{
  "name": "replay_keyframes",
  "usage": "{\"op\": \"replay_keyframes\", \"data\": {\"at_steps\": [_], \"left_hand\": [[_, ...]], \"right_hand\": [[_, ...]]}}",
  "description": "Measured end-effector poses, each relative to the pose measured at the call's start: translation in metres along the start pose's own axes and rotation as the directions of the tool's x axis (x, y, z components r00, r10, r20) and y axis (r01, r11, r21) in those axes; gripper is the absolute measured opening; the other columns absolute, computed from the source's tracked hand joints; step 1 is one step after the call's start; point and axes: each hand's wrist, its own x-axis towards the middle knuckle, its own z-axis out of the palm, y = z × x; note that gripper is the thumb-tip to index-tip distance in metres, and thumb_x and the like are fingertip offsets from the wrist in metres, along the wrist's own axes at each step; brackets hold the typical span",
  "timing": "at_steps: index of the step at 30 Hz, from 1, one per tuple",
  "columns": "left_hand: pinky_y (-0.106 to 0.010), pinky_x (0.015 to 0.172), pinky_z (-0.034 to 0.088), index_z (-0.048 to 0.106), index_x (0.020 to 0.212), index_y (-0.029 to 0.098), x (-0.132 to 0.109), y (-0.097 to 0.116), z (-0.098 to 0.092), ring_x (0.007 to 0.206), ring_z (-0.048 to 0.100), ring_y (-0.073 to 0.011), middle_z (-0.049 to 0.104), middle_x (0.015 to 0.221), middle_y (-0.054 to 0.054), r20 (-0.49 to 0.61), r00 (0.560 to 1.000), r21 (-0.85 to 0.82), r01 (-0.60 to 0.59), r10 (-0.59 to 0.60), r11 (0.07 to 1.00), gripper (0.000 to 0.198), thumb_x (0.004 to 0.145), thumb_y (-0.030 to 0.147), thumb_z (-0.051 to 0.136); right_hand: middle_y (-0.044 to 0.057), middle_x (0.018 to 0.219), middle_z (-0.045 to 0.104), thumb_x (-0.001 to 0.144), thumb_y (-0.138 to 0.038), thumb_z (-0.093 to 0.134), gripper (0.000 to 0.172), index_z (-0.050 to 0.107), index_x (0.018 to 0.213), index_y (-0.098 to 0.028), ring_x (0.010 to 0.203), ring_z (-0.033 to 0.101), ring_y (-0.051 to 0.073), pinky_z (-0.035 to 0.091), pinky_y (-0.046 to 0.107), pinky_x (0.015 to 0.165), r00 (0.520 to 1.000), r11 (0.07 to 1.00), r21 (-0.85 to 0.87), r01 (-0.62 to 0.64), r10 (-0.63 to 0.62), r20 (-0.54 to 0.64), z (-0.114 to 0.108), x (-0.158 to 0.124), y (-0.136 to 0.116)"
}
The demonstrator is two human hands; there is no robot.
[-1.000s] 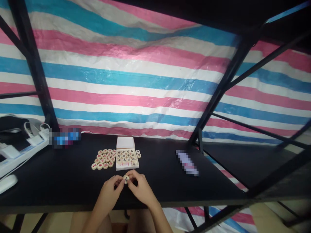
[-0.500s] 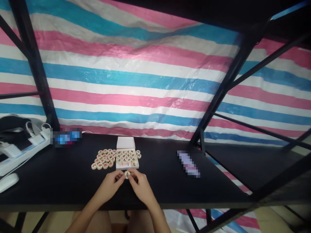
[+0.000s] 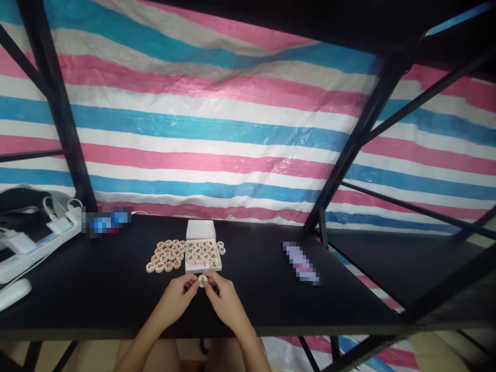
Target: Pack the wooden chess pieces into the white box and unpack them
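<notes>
My left hand (image 3: 176,298) and my right hand (image 3: 223,299) meet over the black table (image 3: 96,294) and pinch one round wooden chess piece (image 3: 202,280) between their fingertips, its marked face towards me. Just beyond them sits a small white box (image 3: 203,255) filled with several pieces, its white lid (image 3: 200,228) lying behind it. A cluster of loose round pieces (image 3: 166,254) with red marks lies to the left of the box, and two more pieces (image 3: 221,247) lie at its right side.
A white power strip (image 3: 27,248) with plugs and a white mouse-like object (image 3: 13,293) are at the table's left. A blurred flat item (image 3: 301,263) lies to the right. Black frame bars (image 3: 349,144) rise at both sides before a striped tarp (image 3: 217,129).
Both hands have moved slightly away from me towards the box, still holding the piece between them. The piece has been turned a little in the fingers.
</notes>
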Motion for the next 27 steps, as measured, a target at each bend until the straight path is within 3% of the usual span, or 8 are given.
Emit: {"op": "replay_keyframes", "data": {"at_steps": [4,11,27], "left_hand": [[-0.023,0.062,0.041,0.063,0.078,0.016,0.0006,-0.0026,0.0006,0.064,0.056,-0.0154,0.065,0.071,-0.001,-0.007,1.0,0.014,-0.007,0.007,1.0,0.03,0.086,0.036,0.043],[-0.022,0.062,0.041,0.066,0.079,0.016,0.0013,-0.0047,0.0012,0.065,0.056,-0.0158,0.065,0.071,-0.001,0.028,0.999,0.064,-0.019,0.018,0.998,0.03,0.085,0.037,0.045],[-0.022,0.064,0.042,0.066,0.081,0.017,-0.0001,0.0003,-0.0009,0.068,0.058,-0.0165,0.067,0.073,-0.002,0.039,0.999,0.033,-0.011,0.009,0.999,0.03,0.085,0.037,0.045]], "right_hand": [[0.004,0.088,0.069,0.091,-0.028,0.041,0.026,0.063,0.102,-0.021,0.079,0.064,0.017,0.045,0.025,0.074,1.0,1.0,-0.002,-0.017,0.017,-0.001,-0.0023,-0.0002,-0.0022],[0.001,0.074,0.068,0.091,-0.03,0.043,0.023,0.063,0.086,-0.021,0.067,0.063,0.015,0.044,0.022,0.065,0.998,0.998,-0.005,-0.059,0.059,-0.039,-0.0006,0.0025,-0.0011],[0.002,0.074,0.069,0.088,-0.03,0.047,0.019,0.063,0.087,-0.02,0.066,0.064,0.016,0.046,0.023,0.064,0.997,0.998,0.019,-0.068,0.069,-0.039,0.0005,0.0029,0.0004]]}}
